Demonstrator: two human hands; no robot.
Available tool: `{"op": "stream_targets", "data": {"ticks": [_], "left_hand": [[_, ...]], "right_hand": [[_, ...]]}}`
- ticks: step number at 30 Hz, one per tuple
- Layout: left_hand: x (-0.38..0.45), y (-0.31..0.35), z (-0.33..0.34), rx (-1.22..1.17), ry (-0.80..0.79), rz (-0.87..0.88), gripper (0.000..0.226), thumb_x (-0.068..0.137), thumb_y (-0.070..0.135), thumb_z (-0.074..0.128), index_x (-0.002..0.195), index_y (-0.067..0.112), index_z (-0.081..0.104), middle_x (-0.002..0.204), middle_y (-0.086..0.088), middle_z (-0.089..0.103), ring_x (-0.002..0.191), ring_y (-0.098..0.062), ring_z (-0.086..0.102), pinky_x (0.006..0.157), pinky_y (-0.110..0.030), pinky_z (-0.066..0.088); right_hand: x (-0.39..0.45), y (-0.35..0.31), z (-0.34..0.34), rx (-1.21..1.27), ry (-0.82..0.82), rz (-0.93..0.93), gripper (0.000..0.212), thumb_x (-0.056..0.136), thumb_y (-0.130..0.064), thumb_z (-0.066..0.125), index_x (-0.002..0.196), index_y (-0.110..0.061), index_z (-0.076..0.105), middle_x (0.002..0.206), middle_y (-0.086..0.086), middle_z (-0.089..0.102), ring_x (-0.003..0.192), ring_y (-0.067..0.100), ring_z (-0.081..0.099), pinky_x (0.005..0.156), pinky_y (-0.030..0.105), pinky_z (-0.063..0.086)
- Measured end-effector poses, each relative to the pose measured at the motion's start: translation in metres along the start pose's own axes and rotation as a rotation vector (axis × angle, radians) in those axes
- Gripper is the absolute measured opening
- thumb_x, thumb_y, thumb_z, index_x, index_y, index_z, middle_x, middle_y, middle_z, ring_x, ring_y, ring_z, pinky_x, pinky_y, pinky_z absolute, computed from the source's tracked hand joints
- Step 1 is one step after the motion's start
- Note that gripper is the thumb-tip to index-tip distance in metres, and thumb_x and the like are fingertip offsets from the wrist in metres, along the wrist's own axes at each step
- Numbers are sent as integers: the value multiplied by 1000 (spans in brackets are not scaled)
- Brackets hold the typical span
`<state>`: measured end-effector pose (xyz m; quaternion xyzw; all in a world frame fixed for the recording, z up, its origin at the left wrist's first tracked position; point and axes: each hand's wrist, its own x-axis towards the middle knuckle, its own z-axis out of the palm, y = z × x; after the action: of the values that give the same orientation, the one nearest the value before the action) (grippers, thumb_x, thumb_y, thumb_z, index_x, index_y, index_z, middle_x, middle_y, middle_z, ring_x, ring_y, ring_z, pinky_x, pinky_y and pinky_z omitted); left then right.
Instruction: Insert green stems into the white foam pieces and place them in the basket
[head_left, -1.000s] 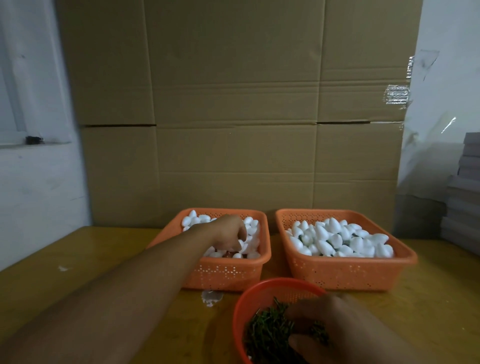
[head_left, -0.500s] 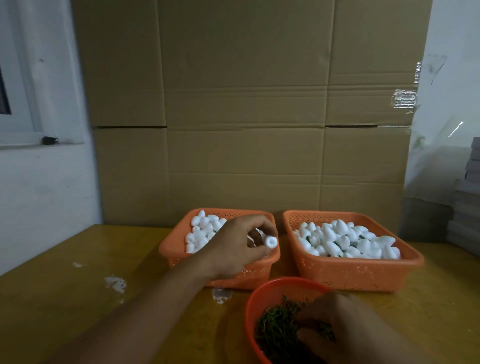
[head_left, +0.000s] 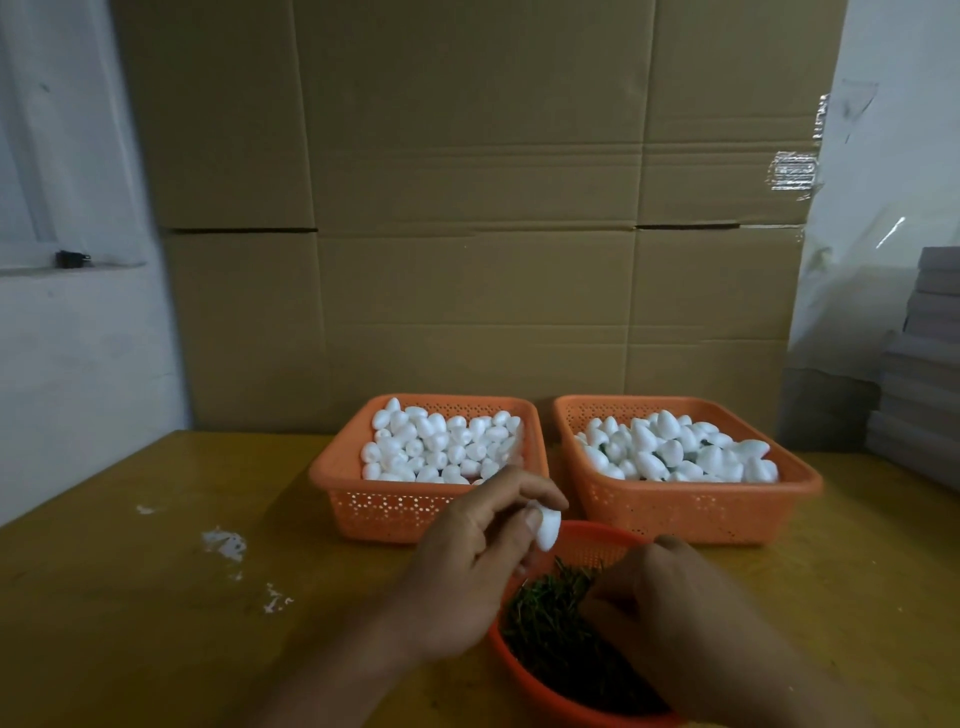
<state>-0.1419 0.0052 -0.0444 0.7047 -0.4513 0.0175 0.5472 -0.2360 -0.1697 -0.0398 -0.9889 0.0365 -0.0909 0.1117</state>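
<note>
Since the earlier frame we note that the left hand (head_left: 467, 566) has drawn back from the left basket (head_left: 332, 467) and now sits above the near rim of the round red bowl (head_left: 524, 675). It pinches one white foam piece (head_left: 547, 527) between thumb and fingertips, just above the bowl's far edge. The right hand (head_left: 670, 618) has stayed low over the green stems (head_left: 545, 629), its fingers curled down into the pile. We cannot tell whether it has a stem between them, since the back of the hand hides the fingertips.

We record loose foam pieces filling the left basket. The right basket (head_left: 800, 488) holds more foam pieces with dark green showing between some of them, so we judge it to be the place for finished ones.

Risks, in our judgement:
- The foam piece is light and held only at its end. A hard push from a stem could crush it, split it or flick it out of the pinch.
- The stems lie tangled, so lifting one may drag others over the rim onto the table (head_left: 156, 623).
- A stem entered off-centre may break out through the side.
- White crumbs (head_left: 223, 540) already lie on the table.
</note>
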Motion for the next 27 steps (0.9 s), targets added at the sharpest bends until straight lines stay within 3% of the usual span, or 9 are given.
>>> {"op": "stream_targets", "data": {"ticks": [3, 8, 10, 13, 18, 23, 27], "left_hand": [[-1, 1, -4, -150, -1, -69, 21, 100, 9, 54, 112, 21, 65, 90, -6, 66, 78, -13, 62, 72, -26, 52], [-4, 3, -2, -261, -68, -101, 37, 86, 7, 70, 115, 28, 62, 104, -16, 68, 96, -25, 66, 86, -36, 55], [-4, 4, 0, -292, -64, -111, 34, 89, 6, 69, 117, 24, 59, 100, -19, 69, 86, -24, 64, 78, -30, 55], [-3, 6, 1, -360, -52, -147, 25, 95, 13, 64, 118, 16, 55, 95, -15, 72, 75, -19, 60, 70, -29, 51], [-3, 6, 6, -480, -40, -208, 20, 92, 31, 61, 108, 21, 65, 96, -14, 72, 75, -19, 61, 65, -27, 50], [-3, 3, 10, -549, 20, -255, 21, 91, 35, 65, 98, 19, 75, 90, -9, 67, 74, -15, 58, 64, -26, 48], [-2, 4, 8, -648, 58, -302, 26, 86, 29, 61, 108, 21, 73, 87, -14, 68, 70, -17, 58, 60, -27, 48]], "right_hand": [[2, -3, 0, -33, -75, 4, 28, 92, -54, 56, 95, -30, 69, 92, -10, 64, 99, 8, 53, 85, 34, 54], [5, -9, 5, -141, -183, -8, 23, 89, -48, 58, 96, -27, 63, 100, -8, 65, 105, 15, 55, 85, 33, 52], [8, -10, 7, -130, -206, 13, 18, 90, -43, 59, 97, -27, 63, 101, -7, 65, 100, 15, 60, 86, 35, 55], [10, -10, 10, -110, -177, 57, 17, 90, -34, 59, 104, -26, 65, 104, -7, 65, 98, 15, 63, 87, 35, 56], [12, -5, 13, -29, -131, 81, 16, 89, -23, 59, 101, -25, 69, 99, -7, 67, 94, 13, 64, 85, 31, 56], [10, -4, 6, 55, -39, 76, 16, 82, -34, 69, 97, -29, 73, 96, -7, 71, 90, 10, 66, 85, 33, 55], [8, -3, 5, 77, 48, 0, 15, 88, -37, 62, 94, -26, 71, 91, -7, 71, 87, 10, 65, 84, 33, 53]]}}
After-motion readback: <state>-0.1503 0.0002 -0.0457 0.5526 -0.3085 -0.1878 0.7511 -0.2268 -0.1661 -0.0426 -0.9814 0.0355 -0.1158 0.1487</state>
